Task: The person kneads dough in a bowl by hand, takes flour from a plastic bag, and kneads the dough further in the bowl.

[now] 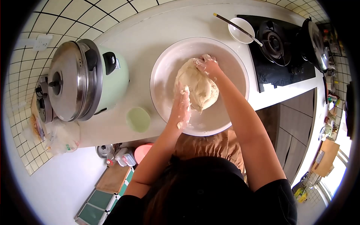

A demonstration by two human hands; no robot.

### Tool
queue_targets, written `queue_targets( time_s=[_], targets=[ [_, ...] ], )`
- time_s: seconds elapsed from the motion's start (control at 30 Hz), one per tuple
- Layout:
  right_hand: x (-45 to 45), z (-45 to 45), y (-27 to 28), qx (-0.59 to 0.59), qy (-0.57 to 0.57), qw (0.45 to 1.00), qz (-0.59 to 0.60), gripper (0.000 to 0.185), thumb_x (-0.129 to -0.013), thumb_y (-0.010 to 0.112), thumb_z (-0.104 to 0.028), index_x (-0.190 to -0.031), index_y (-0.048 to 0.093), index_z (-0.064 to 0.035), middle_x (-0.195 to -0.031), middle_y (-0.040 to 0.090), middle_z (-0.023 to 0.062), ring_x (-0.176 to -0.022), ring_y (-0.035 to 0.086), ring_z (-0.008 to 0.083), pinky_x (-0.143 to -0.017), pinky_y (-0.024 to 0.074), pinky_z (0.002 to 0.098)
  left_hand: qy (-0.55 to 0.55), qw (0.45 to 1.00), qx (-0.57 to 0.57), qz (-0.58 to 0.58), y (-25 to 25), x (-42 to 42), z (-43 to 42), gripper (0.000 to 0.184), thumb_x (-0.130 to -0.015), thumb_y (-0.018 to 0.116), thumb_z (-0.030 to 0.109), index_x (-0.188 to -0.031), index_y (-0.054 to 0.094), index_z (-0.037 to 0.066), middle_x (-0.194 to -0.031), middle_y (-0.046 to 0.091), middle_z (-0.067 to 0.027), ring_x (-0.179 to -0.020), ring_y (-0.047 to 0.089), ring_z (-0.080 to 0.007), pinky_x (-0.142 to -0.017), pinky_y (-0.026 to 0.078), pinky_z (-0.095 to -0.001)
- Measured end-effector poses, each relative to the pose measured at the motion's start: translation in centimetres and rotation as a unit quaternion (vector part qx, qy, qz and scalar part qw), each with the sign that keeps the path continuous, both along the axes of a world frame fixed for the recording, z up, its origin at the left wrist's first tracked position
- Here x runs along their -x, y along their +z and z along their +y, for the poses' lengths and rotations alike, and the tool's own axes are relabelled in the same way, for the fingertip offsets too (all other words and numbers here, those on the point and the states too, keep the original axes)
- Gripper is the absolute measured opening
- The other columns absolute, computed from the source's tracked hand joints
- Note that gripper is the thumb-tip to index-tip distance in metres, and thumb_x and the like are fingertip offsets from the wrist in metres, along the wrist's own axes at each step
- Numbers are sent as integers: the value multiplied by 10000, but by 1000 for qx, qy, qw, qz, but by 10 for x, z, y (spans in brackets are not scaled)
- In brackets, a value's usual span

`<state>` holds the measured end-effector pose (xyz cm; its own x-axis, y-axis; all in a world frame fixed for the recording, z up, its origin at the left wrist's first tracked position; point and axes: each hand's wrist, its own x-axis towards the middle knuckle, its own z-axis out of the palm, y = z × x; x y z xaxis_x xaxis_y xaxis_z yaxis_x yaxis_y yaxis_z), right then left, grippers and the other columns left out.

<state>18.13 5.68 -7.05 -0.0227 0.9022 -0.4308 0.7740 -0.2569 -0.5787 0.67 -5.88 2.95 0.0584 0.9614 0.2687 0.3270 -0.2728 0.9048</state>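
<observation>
A large pale lump of dough [198, 84] is in a wide white basin [161, 71] on the counter. My left hand [182, 103] presses against the dough's left side, with bits of dough stuck to its skin and wrist. At the dough's upper right, my right hand [208, 65] is wrapped over the edge, its fingers coated in dough. Both hands are closed round the dough from opposite sides, and their palms are hidden.
Left of the basin stand a green rice cooker [118, 77] and a light green bowl [138, 119]. Behind right, chopsticks [236, 26] lie across a white bowl [240, 35] beside a black gas stove [275, 69]. A lidded pan [315, 45] sits at far right.
</observation>
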Motion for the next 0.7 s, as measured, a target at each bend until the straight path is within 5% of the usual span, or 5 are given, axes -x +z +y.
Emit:
queue_targets(
  time_s=[0.13, 0.3, 0.4, 0.43, 0.7],
  targets=[
    [3, 7, -28, -24, 55, 997, -52, 621, -795, 628, -489, -1244, 535, -69, -1285, 514, 123, -1182, 436, 355, -964, 398, 462, -20, 993, -39, 108, 85, 29, 55, 494, -967, 383, 323, -1329, 429, -10, -1351, 442, -204, -1235, 422, -321, -1050, 296, -397],
    [34, -1, 58, 31, 59, 992, -103, 722, -709, 711, -519, -1206, 543, -23, -1274, 528, 144, -1202, 473, 340, -924, 443, 471, -10, 917, 386, -101, 68, 35, 71, 489, -929, 477, 398, -1278, 512, 57, -1077, 557, -45, -858, 472, -112, -796, 419, -251],
    [37, 1, 72, 48, 98, 991, -76, 530, -711, 713, -385, -1073, 602, -14, -1104, 613, 164, -1031, 588, 317, -868, 482, 420, -8, 919, 387, -71, 40, 36, 70, 454, -933, 473, 387, -1247, 544, 67, -1012, 558, -37, -823, 460, -102, -769, 418, -244],
    [37, -9, 73, 13, 104, 993, -62, 451, -714, 697, -342, -1017, 629, -15, -1043, 633, 157, -1002, 598, 300, -868, 476, 407, -7, 911, 407, -68, 36, 34, 68, 457, -949, 422, 401, -1244, 547, 75, -1265, 552, -80, -1217, 460, -192, -1023, 306, -329],
    [24, -136, 103, -302, 271, 914, -6, 215, -707, 609, -133, -876, 631, -2, -1057, 606, 168, -909, 599, 311, -801, 501, 393, -148, 936, 299, 110, -24, 2, 96, 380, -922, 441, 342, -1101, 591, 41, -1059, 620, -152, -971, 592, -263, -843, 443, -357]
  ],
)
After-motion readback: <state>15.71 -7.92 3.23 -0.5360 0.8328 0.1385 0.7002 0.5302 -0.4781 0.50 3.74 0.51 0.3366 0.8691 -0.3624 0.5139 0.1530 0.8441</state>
